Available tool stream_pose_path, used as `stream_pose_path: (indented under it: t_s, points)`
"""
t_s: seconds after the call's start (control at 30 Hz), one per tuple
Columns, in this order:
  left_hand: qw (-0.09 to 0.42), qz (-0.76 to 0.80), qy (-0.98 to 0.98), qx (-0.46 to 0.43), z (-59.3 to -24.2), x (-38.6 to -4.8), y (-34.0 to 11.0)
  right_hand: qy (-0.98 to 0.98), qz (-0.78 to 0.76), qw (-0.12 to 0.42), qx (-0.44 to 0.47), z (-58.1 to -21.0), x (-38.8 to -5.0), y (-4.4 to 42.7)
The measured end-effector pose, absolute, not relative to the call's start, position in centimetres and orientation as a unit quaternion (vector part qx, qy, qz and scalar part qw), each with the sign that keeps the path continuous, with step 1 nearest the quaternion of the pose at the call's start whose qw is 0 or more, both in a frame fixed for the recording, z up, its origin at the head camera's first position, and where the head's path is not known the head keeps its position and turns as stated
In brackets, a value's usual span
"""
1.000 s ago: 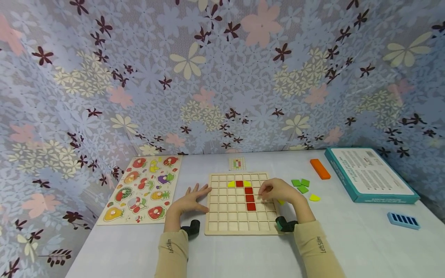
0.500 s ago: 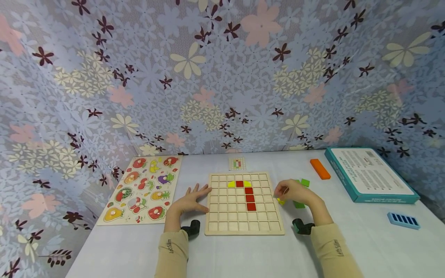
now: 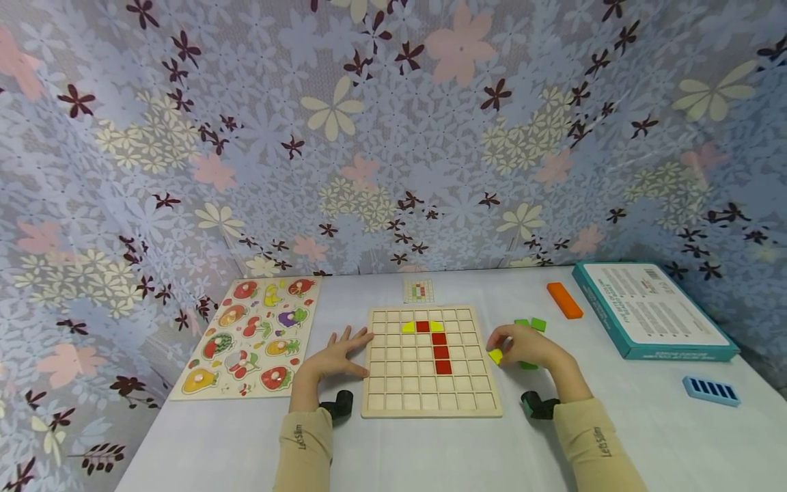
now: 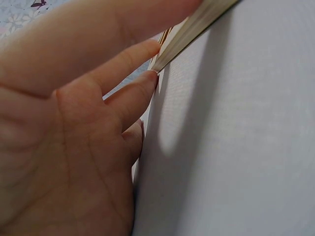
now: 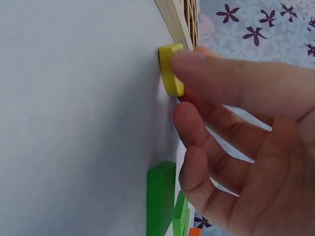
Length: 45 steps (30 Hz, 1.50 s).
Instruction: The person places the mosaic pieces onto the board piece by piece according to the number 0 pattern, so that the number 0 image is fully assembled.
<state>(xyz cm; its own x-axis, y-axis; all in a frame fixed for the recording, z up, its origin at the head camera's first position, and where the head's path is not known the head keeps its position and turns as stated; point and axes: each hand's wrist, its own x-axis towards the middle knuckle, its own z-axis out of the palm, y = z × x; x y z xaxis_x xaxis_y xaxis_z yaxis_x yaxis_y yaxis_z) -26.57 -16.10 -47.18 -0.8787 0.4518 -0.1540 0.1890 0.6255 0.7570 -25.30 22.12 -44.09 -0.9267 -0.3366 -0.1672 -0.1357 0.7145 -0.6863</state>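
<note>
Your right hand is at the right side of the board, and its thumb and forefinger pinch a yellow piece. This piece is on the desk, just beside the right edge of the board and apart from it. The gap of these fingers is narrow, only as thick as the piece; the other fingers are bent and hold nothing. Near to this hand lie green pieces, at least three (your hand hides a part of them).

Your left hand is at the left side of the board. Its fingers are spread wide and grasp nothing; the tips touch the left edge, as the left wrist view shows also.

The board lies flat in the middle. On it you have four red pieces: one in the far part, between two yellow pieces, and three in a line that comes toward you below the right yellow one. The cells in front of you are bare wood.

Behind the board, at the far side, there is a small card with a coloured pattern. On the left lies a fruit puzzle. On the far right you see an orange block and, further right, a teal box with printed text on its upper face. Nearer than the box is a blue block with dark stripes. A flowered cloth hangs behind the desk.
</note>
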Motion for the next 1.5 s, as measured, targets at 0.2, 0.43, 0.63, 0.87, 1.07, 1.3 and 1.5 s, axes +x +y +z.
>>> stream_pose_path:
  t_s: [0.2,0.43,0.63,0.87,1.07,1.3,1.5]
  points:
    - [0.168,0.394,0.886,0.179,-47.2,-26.5,-16.2,0.923,-0.338,0.134,-0.128,-44.2,-25.3,21.9]
    - [0.17,0.393,0.885,0.181,-47.0,-26.5,-16.2,0.929,-0.322,0.14,-0.12,-44.1,-25.3,22.1]
    - [0.168,0.388,0.887,0.188,-47.0,-26.7,-16.3,0.932,-0.313,0.131,-0.125,-44.2,-25.2,22.2]
    - [0.171,0.388,0.886,0.188,-47.0,-26.8,-16.3,0.927,-0.336,0.118,-0.118,-43.6,-25.0,21.7]
    - [0.174,0.386,0.886,0.188,-46.8,-26.8,-16.4,0.924,-0.34,0.105,-0.138,-43.3,-25.0,20.8]
    - [0.176,0.387,0.885,0.188,-46.9,-26.9,-16.3,0.907,-0.361,0.108,-0.188,-43.1,-24.8,19.5]
    - [0.178,0.38,0.886,0.198,-46.7,-26.9,-16.4,0.89,-0.373,0.114,-0.238,-43.2,-24.7,18.4]
